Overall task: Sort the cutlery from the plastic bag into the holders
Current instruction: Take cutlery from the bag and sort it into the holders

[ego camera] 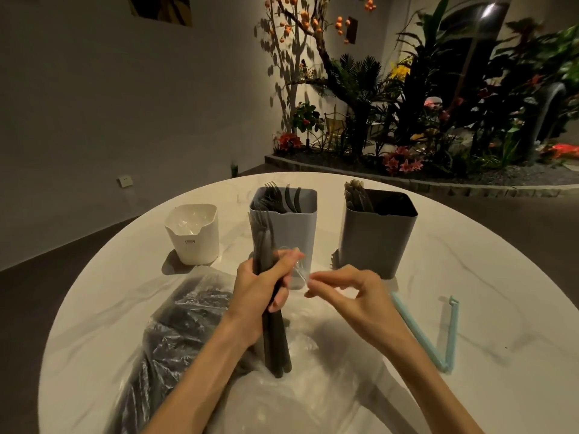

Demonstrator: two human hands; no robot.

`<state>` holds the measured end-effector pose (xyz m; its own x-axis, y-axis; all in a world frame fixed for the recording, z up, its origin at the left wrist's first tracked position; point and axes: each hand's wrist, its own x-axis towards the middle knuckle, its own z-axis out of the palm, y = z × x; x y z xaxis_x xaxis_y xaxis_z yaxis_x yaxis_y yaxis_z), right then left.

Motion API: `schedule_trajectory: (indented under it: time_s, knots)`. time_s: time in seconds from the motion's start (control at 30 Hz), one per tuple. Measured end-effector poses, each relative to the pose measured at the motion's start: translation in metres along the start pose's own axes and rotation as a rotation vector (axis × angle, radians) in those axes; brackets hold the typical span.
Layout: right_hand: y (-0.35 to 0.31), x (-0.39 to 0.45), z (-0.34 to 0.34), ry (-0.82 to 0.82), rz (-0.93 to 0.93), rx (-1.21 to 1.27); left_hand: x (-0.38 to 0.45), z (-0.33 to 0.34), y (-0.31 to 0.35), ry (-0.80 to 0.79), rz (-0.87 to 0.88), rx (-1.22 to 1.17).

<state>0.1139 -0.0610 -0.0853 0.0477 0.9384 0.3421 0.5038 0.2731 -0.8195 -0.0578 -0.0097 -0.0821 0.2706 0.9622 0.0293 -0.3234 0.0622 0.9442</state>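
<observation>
While dim light falls from the upper right, the scene reads as follows.

Surface: a round white marble-look tabletop (470, 277) with faint grey veins, glossy, carrying everything below.

Room: a plain grey wall behind on the left, a dark floor, and on the right a raised planter bed (407, 120) of green plants, red and pink flowers and a bare tree hung with orange fruit.

Bag: a crumpled clear plastic bag (175, 333) lies on the near left of the table, dark cutlery showing through it; loose clear film spreads under the forearms.

Forks in hand: a bundle of black plastic forks (272, 333) stands upright, tines up, in front of the middle holder.

Left hand: the left hand (260, 286) is clenched around the middle of that bundle.

Right hand: the right hand (347, 292) pinches a thin strip of clear wrapping (299, 272) that runs to the bundle.

Holders: a short white plastic holder (192, 236) stands at the left; a tall light blue-grey rectangular holder (285, 227) in the middle holds black forks; a tall dark grey rectangular holder (377, 230) at the right holds grey-wrapped cutlery whose kind I cannot tell.

Clip: a pale blue plastic bag-sealing clip (438, 333) lies open in a V on the right, apart from the holders.
</observation>
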Motion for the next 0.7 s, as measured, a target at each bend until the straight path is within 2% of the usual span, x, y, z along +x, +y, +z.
schedule_trajectory:
  time_s: [0.07, 0.2, 0.33, 0.4, 0.53, 0.7]
  knots:
    - [-0.008, 0.006, 0.006, -0.004, -0.039, -0.069, 0.0, -0.007, 0.012, -0.029, 0.013, 0.093]
    - [-0.041, 0.034, 0.018, -0.153, -0.022, 0.153, 0.008, -0.026, 0.049, -0.168, 0.065, 0.282]
    - [-0.074, 0.069, 0.035, -0.265, -0.067, 0.229, 0.015, -0.054, 0.089, -0.182, 0.12, 0.34]
    - [-0.088, 0.09, 0.051, -0.302, -0.085, 0.261, 0.019, -0.073, 0.105, -0.141, 0.14, 0.319]
    - [-0.114, 0.143, 0.096, -0.252, -0.114, 0.259, 0.034, -0.116, 0.125, 0.093, 0.153, 0.159]
    - [-0.116, 0.201, 0.157, -0.161, -0.115, 0.073, 0.049, -0.16, 0.119, 0.266, 0.142, 0.133]
